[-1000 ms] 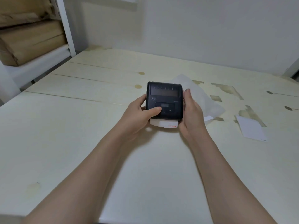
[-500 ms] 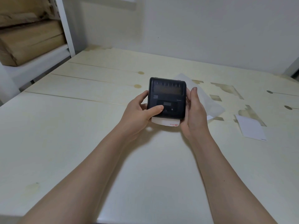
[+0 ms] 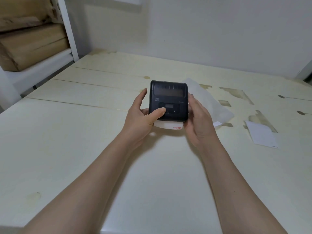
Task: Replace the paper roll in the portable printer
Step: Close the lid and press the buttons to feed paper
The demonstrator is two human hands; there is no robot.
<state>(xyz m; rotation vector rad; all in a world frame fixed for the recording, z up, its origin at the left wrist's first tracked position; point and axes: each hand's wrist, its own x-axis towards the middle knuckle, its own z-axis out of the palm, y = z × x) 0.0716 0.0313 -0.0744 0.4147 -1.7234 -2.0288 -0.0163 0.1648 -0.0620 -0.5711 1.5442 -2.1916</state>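
A black portable printer is held just above the pale wooden table, lid shut, its small display facing me. My left hand grips its left side, thumb pressed on the panel beside the display. My right hand clasps the right side. A short strip of white paper with red print sticks out of the printer's near edge. No paper roll is visible.
A crumpled translucent white wrapper lies behind my right hand. A white paper slip lies further right. Peeled patches mark the tabletop at the right. A white shelf frame with brown cardboard boxes stands at the far left.
Both hands have lifted the printer slightly and tilted it toward me. My left thumb stays on the panel.
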